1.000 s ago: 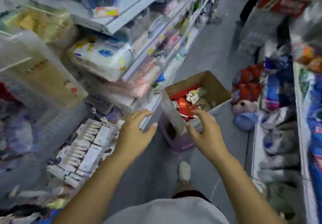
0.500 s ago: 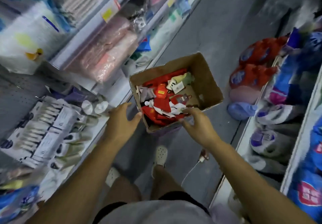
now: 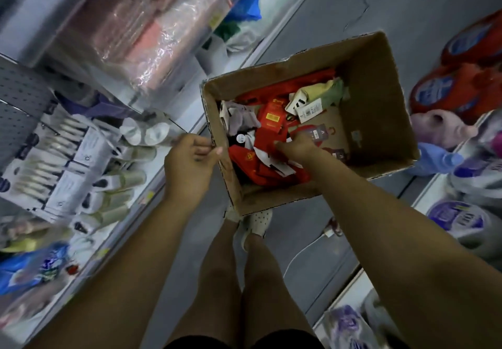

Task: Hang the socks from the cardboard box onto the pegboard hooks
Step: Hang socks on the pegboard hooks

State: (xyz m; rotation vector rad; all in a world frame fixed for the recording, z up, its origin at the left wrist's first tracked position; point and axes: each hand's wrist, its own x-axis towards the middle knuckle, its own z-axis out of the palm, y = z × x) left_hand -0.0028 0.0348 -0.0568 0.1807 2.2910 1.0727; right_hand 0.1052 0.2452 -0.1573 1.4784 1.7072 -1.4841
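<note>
An open cardboard box (image 3: 380,98) stands in the aisle in front of my feet. It holds a jumble of packaged socks: red socks (image 3: 269,120), grey ones (image 3: 241,117) and a pale green pair (image 3: 328,90). My right hand (image 3: 296,146) is inside the box, its fingers curled down onto the red socks. My left hand (image 3: 190,158) is at the box's left wall, with curled fingers and the thumb on the rim. The grey pegboard (image 3: 16,98) is at the left, and packaged socks (image 3: 81,155) hang on its hooks.
Shelves on the left carry pink wrapped packs (image 3: 152,22) and other goods. On the right, low shelves hold red detergent jugs (image 3: 459,85) and purple ones (image 3: 459,218). A white cable (image 3: 307,248) lies on the grey floor beside my white shoes (image 3: 255,221).
My view tilted down and closer to the box. My right hand moved from the near rim into the sock pile. My left hand closed at the box's left wall.
</note>
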